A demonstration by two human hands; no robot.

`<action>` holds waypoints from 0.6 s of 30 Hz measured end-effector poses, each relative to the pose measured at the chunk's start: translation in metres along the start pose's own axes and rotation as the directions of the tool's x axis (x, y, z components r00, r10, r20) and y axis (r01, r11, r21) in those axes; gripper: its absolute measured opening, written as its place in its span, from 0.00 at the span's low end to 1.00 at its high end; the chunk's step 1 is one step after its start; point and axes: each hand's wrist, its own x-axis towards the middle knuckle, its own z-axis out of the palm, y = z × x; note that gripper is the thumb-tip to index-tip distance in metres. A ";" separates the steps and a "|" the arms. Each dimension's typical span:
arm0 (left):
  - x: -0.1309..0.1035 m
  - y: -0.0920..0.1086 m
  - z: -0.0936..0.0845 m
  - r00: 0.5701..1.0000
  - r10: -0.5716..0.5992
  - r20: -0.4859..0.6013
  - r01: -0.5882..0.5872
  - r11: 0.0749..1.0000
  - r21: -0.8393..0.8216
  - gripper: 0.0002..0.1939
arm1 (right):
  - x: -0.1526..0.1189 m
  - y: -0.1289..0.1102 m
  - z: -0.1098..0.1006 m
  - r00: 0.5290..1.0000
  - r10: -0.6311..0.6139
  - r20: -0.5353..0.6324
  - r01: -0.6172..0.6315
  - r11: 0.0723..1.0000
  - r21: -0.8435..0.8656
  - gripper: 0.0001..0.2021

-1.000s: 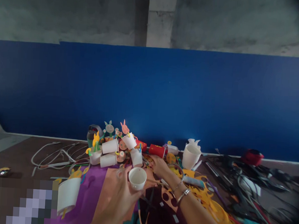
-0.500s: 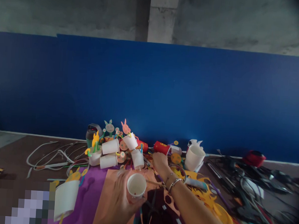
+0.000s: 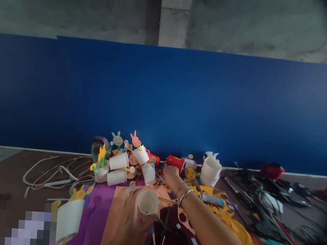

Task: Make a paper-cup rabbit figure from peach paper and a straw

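My left hand is wrapped around a white paper cup, whose open mouth tilts toward me. Reaching across to the back, my right hand wears bracelets at the wrist. Its fingers are curled down into a pile of thin coloured pieces beside a red paper cup; what they pinch, if anything, is hidden. Scissors lie on dark paper between my arms. Just beyond the held cup is another white paper cup with a blue strip at its rim.
Cups with paper animal heads, such as a pink rabbit, crowd the back left. White cables lie farther left. Stacked white cups stand right of the pile. Yellow paper scraps and a glue gun are at right; a blue wall rises behind.
The view has shifted slightly, so things sit a little farther left. My left hand still holds the cup, and my right hand stays at the pile by the red cup.
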 end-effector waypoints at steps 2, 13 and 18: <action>-0.001 -0.001 0.000 1.000 0.006 0.006 -0.006 1.000 0.014 0.27 | -0.002 0.001 0.000 1.000 -0.002 0.011 0.002 1.000 -0.010 0.16; -0.001 0.000 -0.002 0.997 -0.053 0.055 0.055 0.997 -0.045 0.28 | -0.015 0.029 -0.018 0.991 -0.090 -0.101 0.107 0.977 0.186 0.20; -0.002 -0.001 -0.004 0.998 -0.036 0.047 0.039 0.997 -0.066 0.30 | -0.019 0.053 -0.024 0.987 -0.074 -0.146 0.130 0.898 0.421 0.21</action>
